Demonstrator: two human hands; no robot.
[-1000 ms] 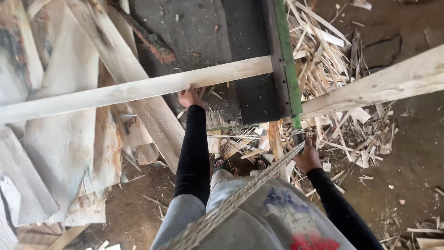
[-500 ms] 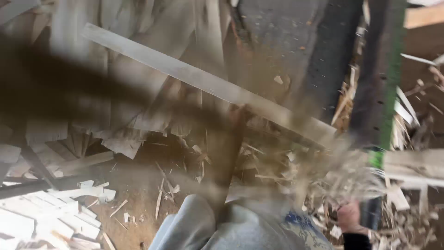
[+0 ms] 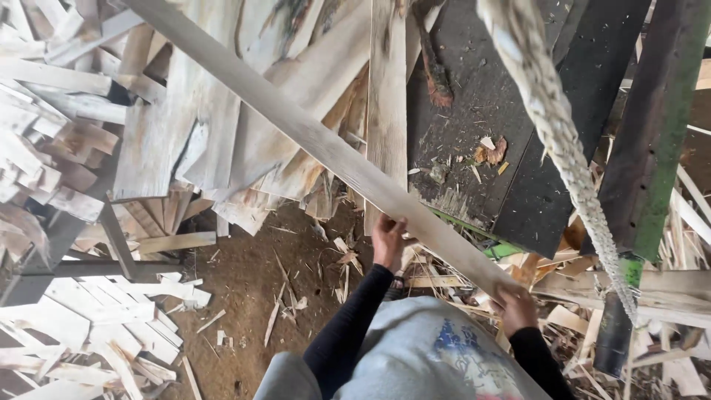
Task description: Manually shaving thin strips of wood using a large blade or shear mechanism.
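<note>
In the middle of a messy wood yard, a person holds a long pale plank (image 3: 318, 144) with both hands. The plank is straight and thin. Its long side runs on a slant, from the top left of the view down to the lower right, right in front of the person. The far end points up and away to the left. The near end sits at the right hand (image 3: 516, 307).

The left hand (image 3: 388, 241) is under the plank, with its fingers curled up around the edge. The right hand is closed on the near end of the plank. Both arms wear black sleeves.

Below the plank lie many flat boards (image 3: 222, 126) in a heap, and small wood scraps (image 3: 111, 326) cover the brown dirt ground (image 3: 244, 274). A thick twisted rope (image 3: 559, 141) hangs down on the right, over a dark board (image 3: 503, 111). Beside it stands a dark post with green paint (image 3: 655, 141).
</note>
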